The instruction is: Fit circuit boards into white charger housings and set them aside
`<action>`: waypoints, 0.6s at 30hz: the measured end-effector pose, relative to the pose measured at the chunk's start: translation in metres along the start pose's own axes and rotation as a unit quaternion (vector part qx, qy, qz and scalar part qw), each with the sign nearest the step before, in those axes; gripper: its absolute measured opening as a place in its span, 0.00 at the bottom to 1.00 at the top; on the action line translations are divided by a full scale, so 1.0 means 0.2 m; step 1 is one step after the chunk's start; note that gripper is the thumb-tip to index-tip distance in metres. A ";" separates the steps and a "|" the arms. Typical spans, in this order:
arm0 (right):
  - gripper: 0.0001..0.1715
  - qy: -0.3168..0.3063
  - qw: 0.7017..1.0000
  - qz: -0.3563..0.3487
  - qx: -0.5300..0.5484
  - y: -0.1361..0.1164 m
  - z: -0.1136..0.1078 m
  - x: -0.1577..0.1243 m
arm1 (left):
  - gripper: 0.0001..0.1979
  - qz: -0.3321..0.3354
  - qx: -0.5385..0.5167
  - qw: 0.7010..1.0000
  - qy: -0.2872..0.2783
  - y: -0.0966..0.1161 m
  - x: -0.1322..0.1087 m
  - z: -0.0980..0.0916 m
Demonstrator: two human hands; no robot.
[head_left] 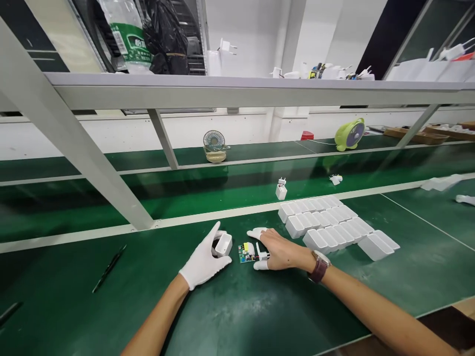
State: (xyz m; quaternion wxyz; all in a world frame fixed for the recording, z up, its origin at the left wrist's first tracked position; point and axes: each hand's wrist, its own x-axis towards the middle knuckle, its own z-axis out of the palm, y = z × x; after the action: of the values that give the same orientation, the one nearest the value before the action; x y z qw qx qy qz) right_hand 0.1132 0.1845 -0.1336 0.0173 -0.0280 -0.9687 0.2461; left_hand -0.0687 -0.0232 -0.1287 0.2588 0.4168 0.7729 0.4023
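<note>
My left hand [205,260], in a white glove, is curled round a small white plastic casing [223,245] with its open side toward me. To the right, a small circuit board [247,252] with a yellow part and blue and white parts lies flat, wired to a white plug piece [263,255]. My right hand [279,249], with white covers on its fingertips, is over the plug piece. Its thumb and forefinger are spread apart on either side, and the other fingers are hidden. Beyond it are rows of white plastic casings [326,220] on the green bench.
A white plug unit [281,189] and another white piece [336,179] lie on the green belt [193,190]. A dark pen [109,268] is on the left. Overhead runs a shelf [237,91] with a slanting post [92,148]. Two small fans [214,146] stand behind.
</note>
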 end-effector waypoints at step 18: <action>0.32 0.222 0.962 -0.151 0.057 -0.01 0.16 -0.06 | 0.31 0.055 0.043 0.998 0.006 -0.04 0.01 0.05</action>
State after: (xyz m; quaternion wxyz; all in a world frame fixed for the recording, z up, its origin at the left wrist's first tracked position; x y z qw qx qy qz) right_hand 0.1227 0.1671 -0.1606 0.2706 0.0651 -0.9180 0.2826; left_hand -0.0655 -0.0207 -0.1410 0.2135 0.4670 0.7669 0.3851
